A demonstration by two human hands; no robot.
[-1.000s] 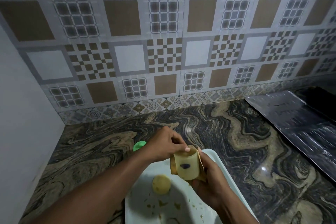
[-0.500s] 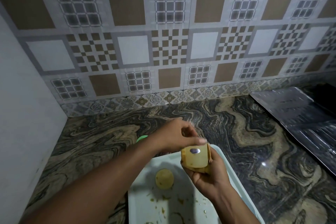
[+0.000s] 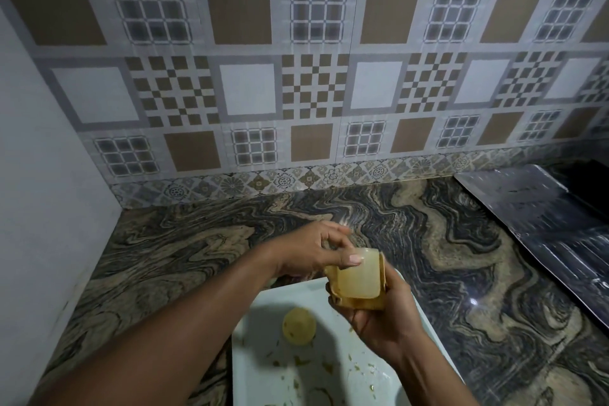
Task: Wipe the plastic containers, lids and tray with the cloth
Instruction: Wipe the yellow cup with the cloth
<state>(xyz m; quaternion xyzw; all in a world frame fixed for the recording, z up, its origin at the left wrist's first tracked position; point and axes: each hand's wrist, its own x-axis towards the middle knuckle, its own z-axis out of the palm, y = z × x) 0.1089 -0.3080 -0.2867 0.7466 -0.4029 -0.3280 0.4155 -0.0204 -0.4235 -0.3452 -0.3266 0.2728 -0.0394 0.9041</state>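
A small yellowish translucent plastic container [image 3: 359, 275] is held above the far end of a pale white tray [image 3: 263, 300]. My right hand [image 3: 385, 316] cups it from below, with a tan cloth [image 3: 359, 303] wrapped between palm and container. My left hand [image 3: 316, 249] grips the container's top rim, thumb on its front. A round yellowish lid [image 3: 299, 326] lies flat in the tray, among yellow-green food smears. My left forearm hides the tray's left side.
The tray sits on a dark swirled granite counter [image 3: 428, 241] against a patterned tiled wall. A white side wall [image 3: 43, 208] closes off the left. A shiny dark ribbed sheet [image 3: 543, 227] lies at the right on the counter.
The container has turned in my hands: the dark mark on its front is out of sight. The green object behind my left wrist is hidden by my arm.
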